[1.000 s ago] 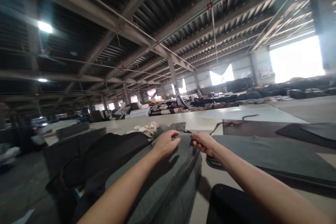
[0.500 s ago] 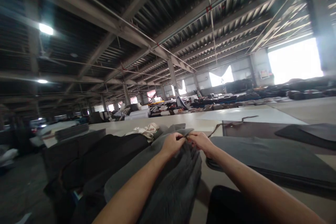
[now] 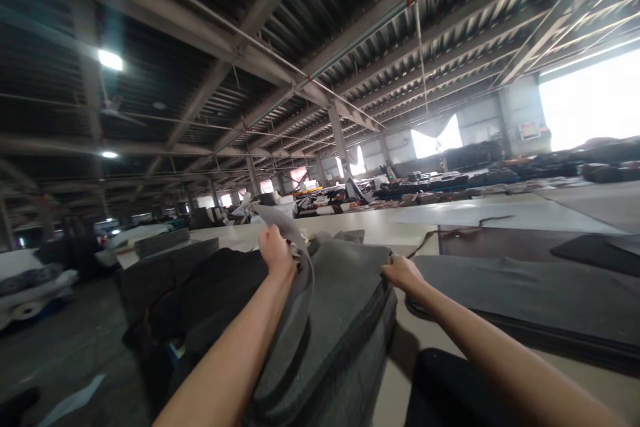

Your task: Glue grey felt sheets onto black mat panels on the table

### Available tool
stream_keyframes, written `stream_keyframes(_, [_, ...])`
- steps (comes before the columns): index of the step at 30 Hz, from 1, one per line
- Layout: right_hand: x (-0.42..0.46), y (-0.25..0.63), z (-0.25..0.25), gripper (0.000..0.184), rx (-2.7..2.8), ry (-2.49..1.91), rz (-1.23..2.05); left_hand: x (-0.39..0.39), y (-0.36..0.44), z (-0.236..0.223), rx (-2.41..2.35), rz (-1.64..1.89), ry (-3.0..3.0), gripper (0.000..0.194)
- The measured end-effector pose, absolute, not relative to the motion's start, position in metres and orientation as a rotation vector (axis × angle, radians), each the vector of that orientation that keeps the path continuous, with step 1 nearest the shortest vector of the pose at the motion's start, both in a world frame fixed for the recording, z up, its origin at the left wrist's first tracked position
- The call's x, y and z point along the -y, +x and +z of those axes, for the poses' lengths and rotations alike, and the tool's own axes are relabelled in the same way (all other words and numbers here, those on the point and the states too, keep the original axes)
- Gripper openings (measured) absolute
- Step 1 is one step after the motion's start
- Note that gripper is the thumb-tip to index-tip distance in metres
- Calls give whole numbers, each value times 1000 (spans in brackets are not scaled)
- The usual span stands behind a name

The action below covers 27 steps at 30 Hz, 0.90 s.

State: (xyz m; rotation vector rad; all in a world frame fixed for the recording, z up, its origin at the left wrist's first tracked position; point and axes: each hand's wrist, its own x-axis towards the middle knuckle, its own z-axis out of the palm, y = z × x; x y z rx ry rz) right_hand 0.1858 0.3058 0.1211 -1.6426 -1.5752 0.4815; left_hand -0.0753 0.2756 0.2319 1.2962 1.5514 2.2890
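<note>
A thick stack of grey fabric pieces (image 3: 345, 327) lies on the light table (image 3: 400, 373) in front of me. My left hand (image 3: 277, 251) is raised and pinches the top grey sheet (image 3: 293, 280), which curls up and back off the stack along my forearm. My right hand (image 3: 403, 273) rests at the stack's far right corner, fingers closed on the edge of the layers there.
Black fabric piles (image 3: 215, 287) sit left of the stack. A flat grey sheet (image 3: 525, 293) and a dark brown one (image 3: 500, 240) lie to the right, with a cord (image 3: 460, 230) across them. More tables and piled cloth fill the hall behind.
Both hands met at the stack's far edge, then parted. My left hand has lifted up and left, peeling the top grey sheet off. My right hand stays at the corner.
</note>
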Motion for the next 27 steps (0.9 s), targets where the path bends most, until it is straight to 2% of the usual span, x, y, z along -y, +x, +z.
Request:
stream_keyframes(1, [-303,186,123,10,1542,-1627,457,-270,-79,233,-1505,2328,1315,33])
stream_keyframes(5, [-287,183,145,33,1426,-1478,396,-241,-74,223,-1350,2302,1622,25])
stream_keyframes(8, [-270,177,170,30,1445,-1301,515,-216,-55,210,-1231,2098,2018,18])
stream_keyframes(10, [-256,176,186,40,1512,-1172,684,-201,-41,202,-1150,1937,2265,14])
stream_keyframes(12, [-240,180,199,62,1561,-961,996,-189,-28,194,-1080,1754,2483,11])
stream_keyframes(14, [-224,189,207,71,1556,-724,1322,-181,-19,186,-1012,1542,2672,9])
stream_keyframes(16, [-213,201,211,66,1535,-612,1484,-178,-11,179,-954,1340,2816,9])
stream_keyframes(18, [-206,209,209,45,1579,-660,1448,-176,-5,173,-916,1192,2907,11])
stream_keyframes(20, [-204,212,205,28,1610,-758,1342,-175,0,169,-894,1103,2957,11])
stream_keyframes(24, [-205,209,197,16,1468,-973,1010,-172,-1,167,-884,1091,2980,3])
stream_keyframes(25, [-205,210,196,17,1433,-994,922,-172,-5,167,-913,1148,2964,8])
stream_keyframes(27, [-206,216,196,21,1420,-997,745,-177,-21,169,-1023,1348,2895,33])
